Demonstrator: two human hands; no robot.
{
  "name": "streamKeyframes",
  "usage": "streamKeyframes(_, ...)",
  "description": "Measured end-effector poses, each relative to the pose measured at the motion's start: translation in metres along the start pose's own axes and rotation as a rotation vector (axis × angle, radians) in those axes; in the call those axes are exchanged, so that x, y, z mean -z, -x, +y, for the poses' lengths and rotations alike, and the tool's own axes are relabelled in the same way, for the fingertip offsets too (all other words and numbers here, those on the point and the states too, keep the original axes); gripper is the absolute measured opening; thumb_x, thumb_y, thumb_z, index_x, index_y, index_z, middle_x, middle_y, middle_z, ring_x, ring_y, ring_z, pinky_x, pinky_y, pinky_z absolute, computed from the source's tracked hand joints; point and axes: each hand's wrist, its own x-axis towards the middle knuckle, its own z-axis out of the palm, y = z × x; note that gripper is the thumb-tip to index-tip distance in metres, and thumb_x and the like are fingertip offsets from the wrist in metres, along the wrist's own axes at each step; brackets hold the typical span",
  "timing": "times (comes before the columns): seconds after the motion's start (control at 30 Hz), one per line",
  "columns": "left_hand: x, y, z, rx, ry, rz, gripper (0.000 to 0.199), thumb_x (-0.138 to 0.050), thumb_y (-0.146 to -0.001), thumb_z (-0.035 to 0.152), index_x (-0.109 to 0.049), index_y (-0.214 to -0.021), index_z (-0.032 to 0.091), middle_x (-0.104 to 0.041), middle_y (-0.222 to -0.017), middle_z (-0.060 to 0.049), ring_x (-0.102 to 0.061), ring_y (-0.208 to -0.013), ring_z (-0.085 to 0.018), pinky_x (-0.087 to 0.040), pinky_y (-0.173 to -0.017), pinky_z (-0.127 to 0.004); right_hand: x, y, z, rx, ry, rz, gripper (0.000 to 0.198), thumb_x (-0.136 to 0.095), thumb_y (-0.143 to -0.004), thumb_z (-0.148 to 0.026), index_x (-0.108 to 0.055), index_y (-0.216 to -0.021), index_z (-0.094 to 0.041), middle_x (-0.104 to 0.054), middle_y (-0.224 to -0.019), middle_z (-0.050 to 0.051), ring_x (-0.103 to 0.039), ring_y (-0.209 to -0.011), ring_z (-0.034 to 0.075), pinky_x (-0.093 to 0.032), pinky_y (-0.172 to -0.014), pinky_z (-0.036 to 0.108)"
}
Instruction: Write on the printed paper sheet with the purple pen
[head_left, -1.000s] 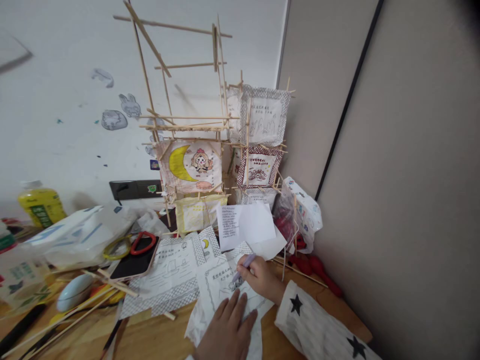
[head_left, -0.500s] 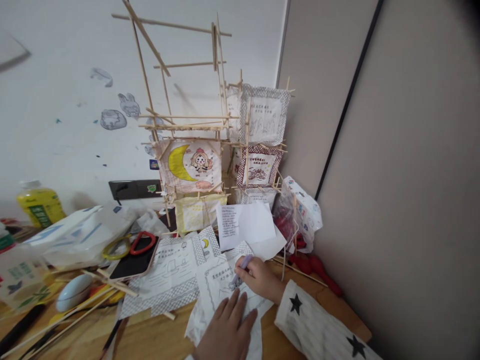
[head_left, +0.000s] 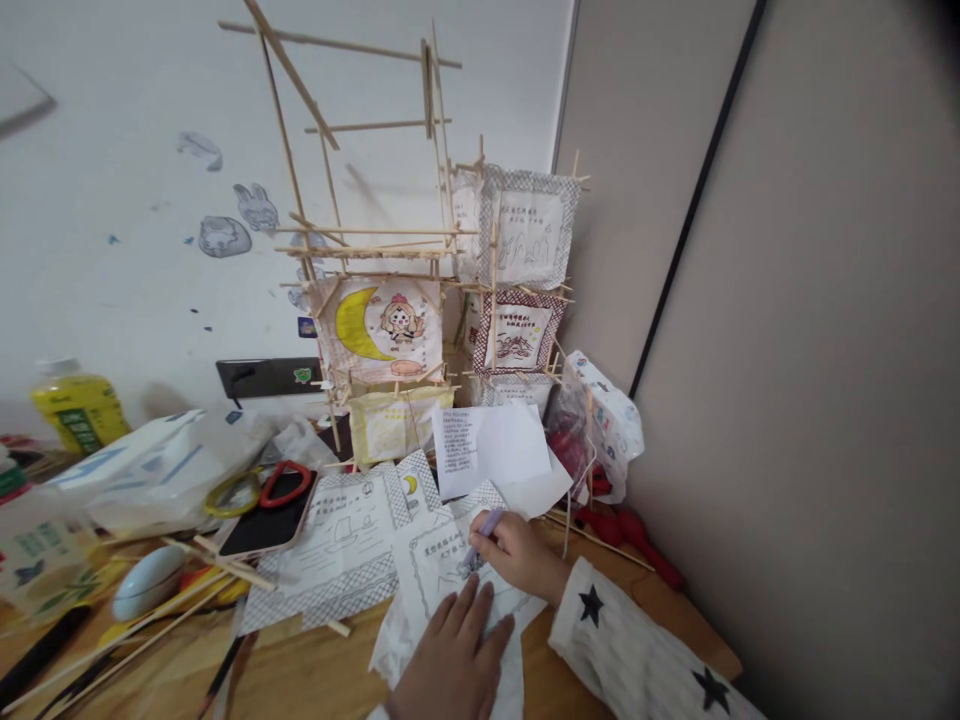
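My right hand (head_left: 517, 553) is closed around a purple marker (head_left: 487, 528), its tip down at a small dark drawing on a white paper sheet (head_left: 424, 575). That sheet carries handwritten characters and a drawn wavy border. Flat on its lower part lies my left hand (head_left: 456, 650), fingers spread. Beside it on the left is another drawn sheet (head_left: 349, 530) showing sailboats and a cross-hatched border. A page of handwritten lines (head_left: 491, 450) leans behind the sheets.
A wooden stick frame (head_left: 322, 240) with drawn paper panels (head_left: 386, 330) rises behind the papers. Scissors (head_left: 285, 487) rest on a phone (head_left: 262, 530) at left, near loose sticks, a plastic bag and a yellow bottle (head_left: 79, 410). A tissue pack (head_left: 607, 410) stands right.
Both hands hold almost the same places; the marker stays on the drawing. The whole view has shifted very slightly.
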Motion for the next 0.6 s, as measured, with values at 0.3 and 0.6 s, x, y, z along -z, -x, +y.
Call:
streamKeyframes(0.3, 0.0057, -0.0034, -0.0012, -0.022, -0.012, -0.005, 0.055, -0.053, -0.069, 0.006, -0.049, -0.122, 0.022, -0.054, -0.125, -0.012, -0.048, -0.115, -0.032, -0.046, -0.088, -0.043, 0.0009, 0.0, -0.0022, -0.022, -0.006, 0.019, 0.021, -0.046, -0.089, -0.029, -0.058, -0.074, -0.018, -0.058, -0.062, -0.001, -0.055, -0.06, 0.014, -0.042, -0.061, 0.023)
streamKeyframes(0.6, 0.0072, -0.005, -0.0006, -0.028, -0.055, -0.026, 0.053, -0.053, -0.071, 0.006, -0.051, -0.121, 0.023, -0.055, -0.124, -0.011, -0.049, -0.114, -0.03, -0.047, -0.087, -0.041, 0.0015, 0.0006, -0.0026, 0.024, -0.008, 0.072, 0.024, -0.043, -0.09, -0.029, -0.058, -0.075, -0.017, -0.058, -0.063, 0.0, -0.056, -0.061, 0.014, -0.043, -0.061, 0.023)
